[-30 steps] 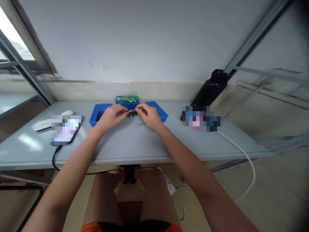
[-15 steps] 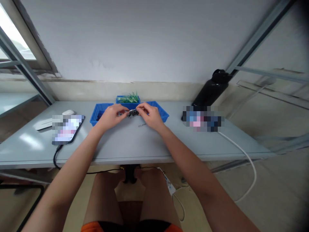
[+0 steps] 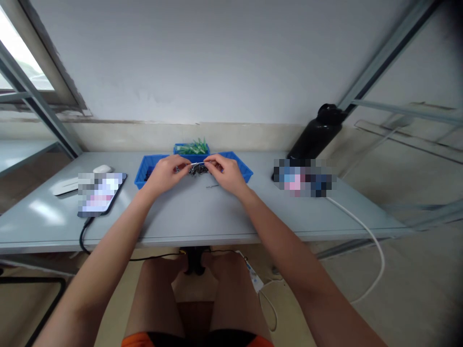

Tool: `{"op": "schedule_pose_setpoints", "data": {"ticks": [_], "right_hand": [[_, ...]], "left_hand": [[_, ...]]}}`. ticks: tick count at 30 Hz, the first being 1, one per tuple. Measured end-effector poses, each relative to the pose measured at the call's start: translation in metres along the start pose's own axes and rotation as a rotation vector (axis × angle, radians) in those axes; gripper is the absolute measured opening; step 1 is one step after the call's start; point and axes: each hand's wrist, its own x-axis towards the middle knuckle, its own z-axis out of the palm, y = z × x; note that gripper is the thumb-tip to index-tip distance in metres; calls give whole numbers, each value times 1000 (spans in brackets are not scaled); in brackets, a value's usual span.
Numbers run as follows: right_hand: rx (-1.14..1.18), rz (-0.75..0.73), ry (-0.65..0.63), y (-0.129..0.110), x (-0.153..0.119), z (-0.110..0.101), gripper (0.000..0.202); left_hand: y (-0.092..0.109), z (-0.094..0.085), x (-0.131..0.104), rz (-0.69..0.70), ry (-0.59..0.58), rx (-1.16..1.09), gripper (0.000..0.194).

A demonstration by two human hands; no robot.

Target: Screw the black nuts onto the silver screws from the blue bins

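Observation:
My left hand point(image 3: 169, 172) and my right hand point(image 3: 224, 173) face each other above the table, fingertips closed in a pinch. Between them they hold a thin, shiny metal rod point(image 3: 197, 163), one end in each hand; its exact kind is too small to tell. Below it lies a pile of small dark and silvery metal parts point(image 3: 198, 170). One similar slim metal piece point(image 3: 211, 186) lies on the table by my right hand. A blue bin point(image 3: 141, 179) with dark contents is partly hidden behind my left hand, and another blue bin point(image 3: 244, 169) sits behind my right.
A small blue bin point(image 3: 191, 157) with green pieces point(image 3: 195, 146) stands by the wall. On the left are a phone point(image 3: 104, 193) with a cable and a white case point(image 3: 102, 169). A black bottle point(image 3: 315, 135) and a blurred-out device point(image 3: 300, 179) with a white cable are right.
The fingertips have shifted slightly, and the thin rod shows more clearly between them. Both hands stay in nearly the same place.

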Motion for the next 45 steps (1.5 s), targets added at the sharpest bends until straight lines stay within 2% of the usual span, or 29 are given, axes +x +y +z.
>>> {"op": "schedule_pose_setpoints", "data": {"ticks": [4, 8, 14, 19, 23, 26, 30, 45], "right_hand": [[-12, 5, -10, 2, 0, 3, 30], [-6, -12, -96, -1, -2, 11, 29], [22, -76, -185, -4, -4, 15, 27], [18, -45, -186, -4, -4, 14, 26], [20, -1, -131, -5, -3, 11, 25], [13, 22, -51, -4, -2, 9, 29], [-12, 5, -79, 0, -1, 8, 29], [-44, 32, -20, 1, 1, 0, 36]], "left_hand": [[0, 3, 0, -6, 65, -27, 24], [3, 10, -1, 13, 137, -67, 23], [11, 15, 0, 88, 78, -78, 27], [8, 16, 0, 100, 52, -78, 26], [5, 14, 0, 32, 39, -55, 24], [4, 14, -1, -10, -29, -29, 21], [4, 15, -1, -9, -93, -9, 22], [4, 11, 0, -33, 6, -27, 24]]}}
